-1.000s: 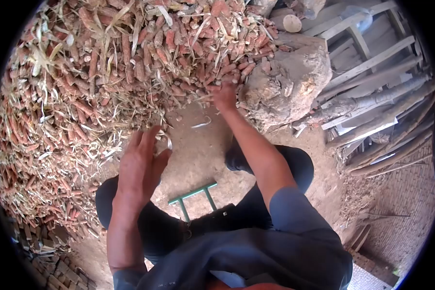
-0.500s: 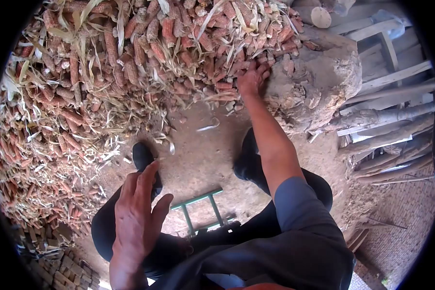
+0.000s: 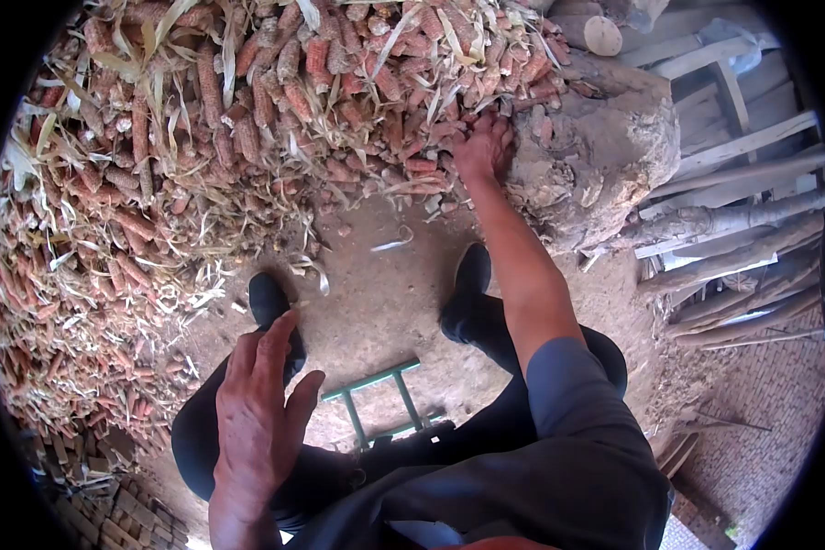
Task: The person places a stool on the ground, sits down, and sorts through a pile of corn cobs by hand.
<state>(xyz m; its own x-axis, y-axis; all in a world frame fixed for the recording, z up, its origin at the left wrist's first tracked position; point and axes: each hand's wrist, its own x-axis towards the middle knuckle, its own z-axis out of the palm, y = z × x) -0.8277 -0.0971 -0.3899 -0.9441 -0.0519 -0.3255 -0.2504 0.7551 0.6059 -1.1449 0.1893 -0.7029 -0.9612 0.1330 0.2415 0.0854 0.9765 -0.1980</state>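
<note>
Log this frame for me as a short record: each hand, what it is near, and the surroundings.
left hand: bare, fingers extended, over the left thigh; no object visible in it
right hand: bare, reaching to the edge of the pile of reddish corn cobs and pale dry husks; grip unclear
beside right hand: large, rough tan block, material uncertain
between legs: green bar frame, partly hidden by the body
feet: dark shoes on bare brown ground
right side: stacked wooden poles
</note>
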